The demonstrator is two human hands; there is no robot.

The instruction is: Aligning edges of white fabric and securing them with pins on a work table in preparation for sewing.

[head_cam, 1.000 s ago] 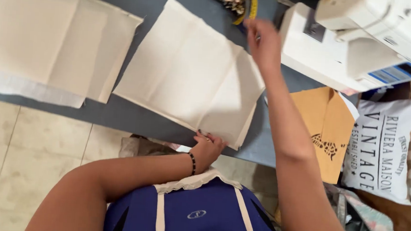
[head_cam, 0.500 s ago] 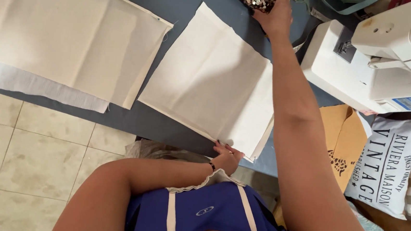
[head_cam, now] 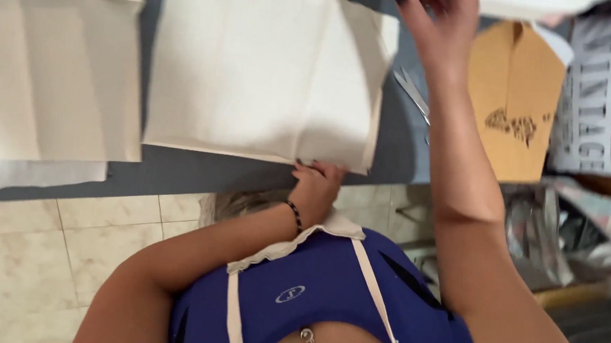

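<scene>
The cream fabric panel [head_cam: 255,68] lies flat on the grey table [head_cam: 176,173] — creased lengthwise (right part folded), near edge touched by fingertips.

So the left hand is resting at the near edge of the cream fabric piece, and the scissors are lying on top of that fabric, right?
Not quite. The head view shows the scissors lying on the grey table, just beside the cream fabric piece, not on top of it. The left hand is indeed at the fabric's near edge.
</scene>
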